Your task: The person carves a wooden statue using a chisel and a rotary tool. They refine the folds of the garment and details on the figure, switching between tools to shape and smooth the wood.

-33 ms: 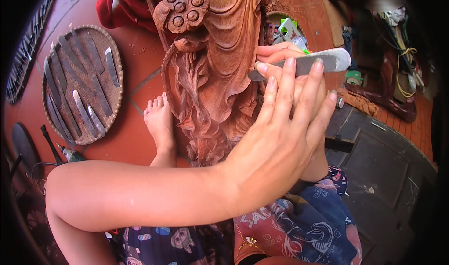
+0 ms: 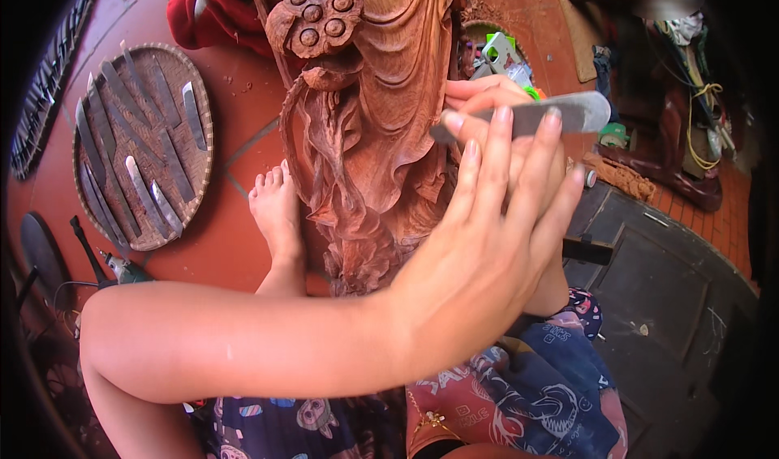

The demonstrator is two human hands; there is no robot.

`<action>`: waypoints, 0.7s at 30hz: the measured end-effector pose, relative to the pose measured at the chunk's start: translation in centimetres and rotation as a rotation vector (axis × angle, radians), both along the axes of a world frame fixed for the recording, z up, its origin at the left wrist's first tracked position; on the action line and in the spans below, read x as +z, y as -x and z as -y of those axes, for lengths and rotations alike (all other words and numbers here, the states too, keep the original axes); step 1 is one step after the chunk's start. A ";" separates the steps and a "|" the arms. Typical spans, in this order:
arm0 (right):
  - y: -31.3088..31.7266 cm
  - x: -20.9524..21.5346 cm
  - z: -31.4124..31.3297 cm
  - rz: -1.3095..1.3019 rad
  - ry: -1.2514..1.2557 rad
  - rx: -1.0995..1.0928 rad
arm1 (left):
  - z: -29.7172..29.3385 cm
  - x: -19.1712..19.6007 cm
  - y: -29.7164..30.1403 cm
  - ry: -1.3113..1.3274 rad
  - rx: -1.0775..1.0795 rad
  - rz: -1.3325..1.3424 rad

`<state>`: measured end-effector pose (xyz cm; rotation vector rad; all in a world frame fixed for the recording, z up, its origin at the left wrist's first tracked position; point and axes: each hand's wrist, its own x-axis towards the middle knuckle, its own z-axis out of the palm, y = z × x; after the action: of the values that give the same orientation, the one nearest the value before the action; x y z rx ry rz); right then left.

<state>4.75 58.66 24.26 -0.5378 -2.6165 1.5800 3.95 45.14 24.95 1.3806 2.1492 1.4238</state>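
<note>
A flat grey metal carving chisel (image 2: pixel 580 115) with a rounded pale end lies across both hands at the right side of a reddish-brown wood carving (image 2: pixel 398 126). My left hand (image 2: pixel 479 216) reaches over from the left, its long fingers resting on the blade and over the other hand. Beneath it, my right hand (image 2: pixel 492 96) grips the chisel, thumb on top near the dark end and fingers under it. Much of that hand is hidden. The chisel's dark end meets the carving's edge. Draped folds and a lotus pod (image 2: pixel 316 13) are carved in the wood.
A round woven tray (image 2: pixel 207 175) of several flat blades sits on the red tiled floor at left, beside a rotary tool (image 2: pixel 122 268). My bare foot (image 2: pixel 272 203) stands by the carving. A dark panel (image 2: pixel 649 289) lies at right. Further off is a dark wooden frame (image 2: pixel 677 159).
The chisel's pale end has shifted slightly right and down and looks blurred. Both hands have moved very little and keep the same hold.
</note>
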 end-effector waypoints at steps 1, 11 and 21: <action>-0.1 0.1 0.3 -0.002 -0.063 0.009 | 0.3 0.2 -0.3 0.001 0.002 0.018; 0.6 -0.2 -0.6 -0.022 -0.130 0.117 | 0.4 0.3 0.3 -0.040 -0.005 0.053; 0.8 0.4 -0.1 0.088 -0.073 0.051 | 0.7 0.2 0.0 -0.044 0.016 0.074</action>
<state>3.92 58.75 24.65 -0.5523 -2.7618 1.5011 3.93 44.48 25.17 1.3066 2.0991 1.5127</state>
